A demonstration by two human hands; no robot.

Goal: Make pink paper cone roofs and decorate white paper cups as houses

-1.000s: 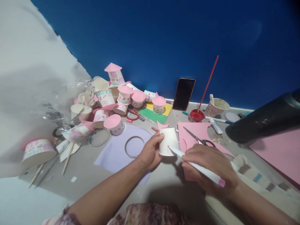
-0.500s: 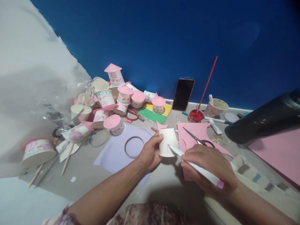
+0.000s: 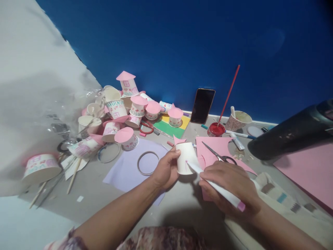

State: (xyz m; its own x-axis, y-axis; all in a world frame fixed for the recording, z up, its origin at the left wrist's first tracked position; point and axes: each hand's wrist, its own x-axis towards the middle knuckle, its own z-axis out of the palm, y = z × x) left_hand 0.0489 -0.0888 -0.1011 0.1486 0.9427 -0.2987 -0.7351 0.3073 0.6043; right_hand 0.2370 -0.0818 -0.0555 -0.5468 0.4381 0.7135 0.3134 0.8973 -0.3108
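My left hand (image 3: pixel 168 166) grips a small white paper cup (image 3: pixel 186 154) from its left side, the cup turned upside down with its wider rim low. In my right hand (image 3: pixel 229 189) is a white felt-tip marker (image 3: pixel 223 192) with a pink end. Its tip touches the cup's side, where a short pink line shows. Beyond my right hand, black-handled scissors (image 3: pixel 220 154) lie on a cut sheet of pink paper (image 3: pixel 201 144). A roll of tape (image 3: pixel 148 163) rests on lilac paper (image 3: pixel 121 173) left of the cup.
Several decorated paper cups with pink paper roofs (image 3: pixel 126 76) are heaped at the back left. A phone (image 3: pixel 203 106) leans against the blue wall. Right of it stand a red paint pot (image 3: pixel 216 130) with a stick and a patterned cup (image 3: pixel 236 121). A dark cylinder (image 3: pixel 288 130) lies at right.
The view has shifted very slightly. My hands keep nearly the same pose, with the marker tip still against the cup and the pink line little altered.
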